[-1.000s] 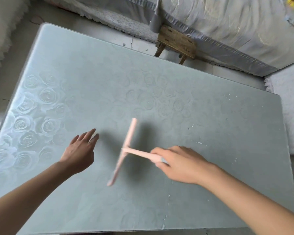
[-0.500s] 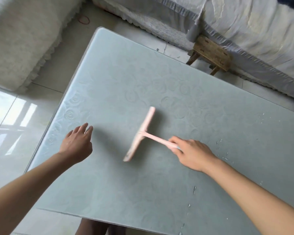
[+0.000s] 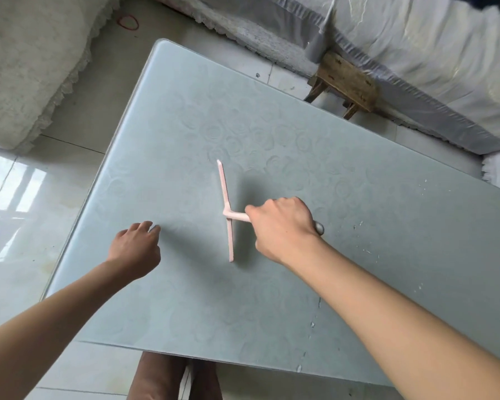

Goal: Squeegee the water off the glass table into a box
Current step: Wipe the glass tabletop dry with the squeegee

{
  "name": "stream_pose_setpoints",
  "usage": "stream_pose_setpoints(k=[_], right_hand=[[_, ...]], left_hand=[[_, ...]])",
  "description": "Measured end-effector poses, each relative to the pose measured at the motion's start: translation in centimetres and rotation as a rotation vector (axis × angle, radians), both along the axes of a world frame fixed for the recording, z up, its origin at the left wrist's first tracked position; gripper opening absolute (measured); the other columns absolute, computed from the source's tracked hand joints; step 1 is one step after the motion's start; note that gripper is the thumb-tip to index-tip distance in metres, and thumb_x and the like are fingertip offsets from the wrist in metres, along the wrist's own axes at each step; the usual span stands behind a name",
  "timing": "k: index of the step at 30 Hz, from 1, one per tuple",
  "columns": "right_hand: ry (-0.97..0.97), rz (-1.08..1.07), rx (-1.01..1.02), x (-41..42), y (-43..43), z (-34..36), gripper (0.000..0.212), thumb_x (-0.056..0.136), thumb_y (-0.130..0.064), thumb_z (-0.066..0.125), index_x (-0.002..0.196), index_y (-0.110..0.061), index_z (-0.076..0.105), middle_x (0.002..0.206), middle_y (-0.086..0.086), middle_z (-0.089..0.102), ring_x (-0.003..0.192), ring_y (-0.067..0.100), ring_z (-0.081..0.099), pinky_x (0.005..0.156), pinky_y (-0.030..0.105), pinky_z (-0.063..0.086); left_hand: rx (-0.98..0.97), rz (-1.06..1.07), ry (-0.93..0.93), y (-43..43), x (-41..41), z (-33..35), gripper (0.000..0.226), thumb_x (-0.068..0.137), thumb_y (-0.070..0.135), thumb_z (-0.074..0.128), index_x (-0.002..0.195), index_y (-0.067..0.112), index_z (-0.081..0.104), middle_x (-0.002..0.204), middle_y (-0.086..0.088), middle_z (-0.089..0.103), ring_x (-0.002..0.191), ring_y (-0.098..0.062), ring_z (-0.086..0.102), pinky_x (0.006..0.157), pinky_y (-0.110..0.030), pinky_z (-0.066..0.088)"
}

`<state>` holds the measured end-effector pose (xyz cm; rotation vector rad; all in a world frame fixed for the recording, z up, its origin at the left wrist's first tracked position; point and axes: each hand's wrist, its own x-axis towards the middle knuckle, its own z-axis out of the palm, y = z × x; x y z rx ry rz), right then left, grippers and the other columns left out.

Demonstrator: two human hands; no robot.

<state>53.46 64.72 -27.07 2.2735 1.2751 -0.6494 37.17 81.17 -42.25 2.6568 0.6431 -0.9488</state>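
Glass table (image 3: 387, 226): one squeegee (image 3: 225, 197), gripped by right hand (image 3: 280, 226).

Soft, bright daylight is coming in from my left. It is glaring white off the floor tiles (image 3: 9, 197) there, where a window's reflection is washing out the surface. The glass table (image 3: 185, 111) is taking the light evenly, pale and dull. My left hand (image 3: 134, 249) and the squeegee (image 3: 225, 197) in my right hand (image 3: 280, 226) are throwing fuzzy grey shadows rightward across the glass. The wide lens is bowing the table's edges and stretching whatever is sitting near the corners. Everything is looking slightly soft, and the bedding (image 3: 416, 53) at the top right is looking smeared.
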Motion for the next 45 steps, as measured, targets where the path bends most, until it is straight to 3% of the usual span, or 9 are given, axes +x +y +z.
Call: stream_pose_setpoints(k=[5,11,16,24,26,30,36,42,45], right_hand=[[0.204,-0.302,0.198,-0.9,-5.0,-1.1,0.018,0.094,-0.029,0.044,0.106,-0.024,0.057,0.094,0.010,0.064,0.086,0.034,0.060,0.061,0.032,0.028],[0.235,-0.324,0.116,-1.0,-10.7,-5.5,0.022,0.098,-0.027,0.037,0.119,-0.027,0.046,0.099,0.011,0.064,0.088,0.034,0.059,0.063,0.034,0.030],[0.190,-0.351,0.111,-1.5,-16.0,-6.2,0.028,0.100,-0.031,0.033,0.127,-0.031,0.041,0.099,0.012,0.065,0.091,0.035,0.061,0.063,0.035,0.033],[0.085,-0.381,-0.231,3.4,-24.3,-2.1,0.026,0.097,-0.029,0.037,0.118,-0.029,0.052,0.113,0.008,0.063,0.104,0.031,0.060,0.069,0.033,0.034],[0.042,-0.281,-0.263,4.6,-24.3,-0.7,0.026,0.095,-0.026,0.040,0.116,-0.028,0.055,0.109,0.008,0.062,0.100,0.031,0.061,0.066,0.030,0.034],[0.076,-0.209,-0.055,4.1,-19.2,0.1,0.020,0.095,-0.027,0.039,0.109,-0.029,0.053,0.102,0.009,0.063,0.091,0.032,0.060,0.061,0.032,0.028],[0.197,-0.122,0.085,1.1,-9.8,-3.8,0.031,0.091,-0.020,0.051,0.121,-0.023,0.046,0.107,0.010,0.057,0.095,0.033,0.060,0.063,0.033,0.031],[0.291,-0.410,-0.014,3.5,-15.2,-5.4,0.048,0.093,-0.026,0.043,0.135,-0.049,0.035,0.122,0.003,0.057,0.109,0.031,0.056,0.072,0.034,0.035],[0.258,-0.573,-0.082,4.4,-20.2,-5.0,0.050,0.094,-0.030,0.042,0.137,-0.053,0.029,0.127,0.003,0.058,0.110,0.032,0.055,0.074,0.035,0.038]], left_hand=[[-0.018,-0.073,-0.019,-2.9,1.7,-0.2,0.041,0.091,0.014,0.036,0.130,0.015,0.045,0.139,-0.004,0.043,0.129,-0.022,0.040,0.100,-0.031,0.035],[-0.022,-0.154,-0.051,-6.0,3.5,-0.7,0.046,0.091,0.015,0.036,0.137,0.015,0.041,0.145,-0.004,0.038,0.131,-0.023,0.038,0.102,-0.033,0.034],[0.009,-0.213,-0.035,-7.5,3.9,-0.8,0.041,0.090,0.015,0.037,0.130,0.014,0.046,0.140,-0.004,0.042,0.126,-0.023,0.042,0.099,-0.033,0.037],[0.038,-0.222,-0.003,-10.0,4.0,-0.7,0.037,0.090,0.015,0.037,0.126,0.013,0.048,0.135,-0.005,0.044,0.124,-0.024,0.043,0.096,-0.034,0.038],[0.031,-0.200,0.007,-10.7,3.7,-0.8,0.037,0.090,0.015,0.037,0.125,0.012,0.049,0.136,-0.005,0.044,0.123,-0.024,0.043,0.096,-0.034,0.038],[0.003,-0.175,0.009,-11.9,3.1,-0.7,0.037,0.090,0.014,0.036,0.125,0.012,0.048,0.138,-0.005,0.041,0.124,-0.023,0.043,0.096,-0.033,0.037],[-0.025,-0.159,-0.030,-11.8,3.2,-0.7,0.036,0.094,0.018,0.034,0.127,0.015,0.048,0.137,-0.006,0.042,0.123,-0.025,0.044,0.097,-0.036,0.039],[-0.039,-0.272,-0.012,-11.7,4.6,-0.9,0.037,0.090,0.013,0.036,0.126,0.011,0.046,0.137,-0.007,0.040,0.122,-0.025,0.044,0.096,-0.034,0.037],[-0.048,-0.329,-0.021,-11.5,5.7,-0.8,0.037,0.091,0.014,0.036,0.126,0.012,0.045,0.137,-0.007,0.040,0.121,-0.024,0.044,0.096,-0.033,0.037]])
